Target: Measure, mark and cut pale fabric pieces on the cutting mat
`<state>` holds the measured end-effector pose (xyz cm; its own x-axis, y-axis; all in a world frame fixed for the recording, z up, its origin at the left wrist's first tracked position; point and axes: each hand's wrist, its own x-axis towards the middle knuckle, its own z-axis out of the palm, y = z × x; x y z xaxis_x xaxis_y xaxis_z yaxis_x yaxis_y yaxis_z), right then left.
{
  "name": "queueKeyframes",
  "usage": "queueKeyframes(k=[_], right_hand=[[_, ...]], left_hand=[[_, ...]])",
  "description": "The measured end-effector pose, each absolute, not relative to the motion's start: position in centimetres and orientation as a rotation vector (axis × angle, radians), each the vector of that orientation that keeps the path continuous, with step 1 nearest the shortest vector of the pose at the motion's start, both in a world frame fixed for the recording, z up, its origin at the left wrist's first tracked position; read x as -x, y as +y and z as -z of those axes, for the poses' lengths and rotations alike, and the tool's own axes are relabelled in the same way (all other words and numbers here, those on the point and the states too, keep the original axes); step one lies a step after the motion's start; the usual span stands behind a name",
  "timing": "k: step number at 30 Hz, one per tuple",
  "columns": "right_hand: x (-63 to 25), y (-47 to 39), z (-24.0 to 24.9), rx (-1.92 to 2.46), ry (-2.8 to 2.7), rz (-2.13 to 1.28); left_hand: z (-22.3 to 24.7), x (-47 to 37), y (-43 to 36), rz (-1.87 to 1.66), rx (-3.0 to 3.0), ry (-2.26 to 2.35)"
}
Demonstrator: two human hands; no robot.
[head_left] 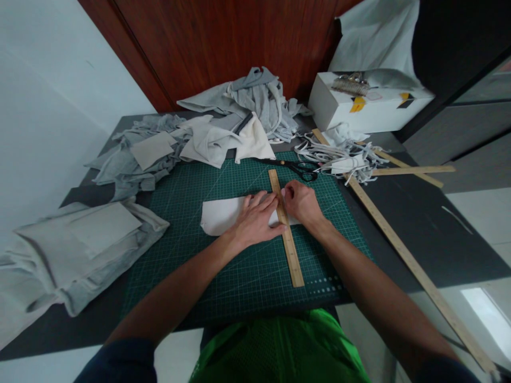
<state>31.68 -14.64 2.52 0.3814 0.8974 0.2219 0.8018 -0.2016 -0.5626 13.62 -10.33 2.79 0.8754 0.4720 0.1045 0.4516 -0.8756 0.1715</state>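
Observation:
A pale, flat piece of cloth or paper point(220, 215) with rounded corners lies on the green cutting mat point(239, 282). Across its right part a short wooden ruler point(290, 255) is laid at a slight slant. My left hand point(257, 218) rests flat on the pale piece with fingers spread, its fingertips and thumb touching the ruler's left edge. Close to the ruler's right edge, my right hand point(302, 202) is closed, fingers curled together over the piece's right end. What it pinches, if anything, is too small to make out. Black scissors point(293, 165) lie just beyond.
Grey cloth scraps point(255, 101) are heaped at the back, with more folded cloth point(91, 244) at the left. At right are a tangle of pale strips point(347, 157), a long wooden ruler point(399, 244) overhanging the table edge, and a white box point(343, 111).

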Motion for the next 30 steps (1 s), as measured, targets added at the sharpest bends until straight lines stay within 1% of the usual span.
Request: queueKeyframes(k=[10,21,23,27,30], right_hand=[[-31.5,-14.9,-3.6,2.121,-1.484,-0.25],[-31.9,-20.6,-4.5,2.056,-1.653,-0.474],[-32.3,-20.2,-4.7,2.079,-1.619,-0.453],[-32.7,-17.9,-4.7,2.107,-1.501,-0.297],[-32.6,-16.1,-4.5,2.101,-1.505,-0.265]], left_hand=[[-2.9,-13.6,-10.4,-0.225,-2.897,0.718],[-3.0,-13.7,-10.6,-0.202,-2.877,0.74],[-3.0,-13.7,-10.5,-0.199,-2.87,0.742],[-3.0,-13.6,-10.5,-0.203,-2.859,0.737],[-3.1,-13.6,-10.5,-0.204,-2.852,0.736]])
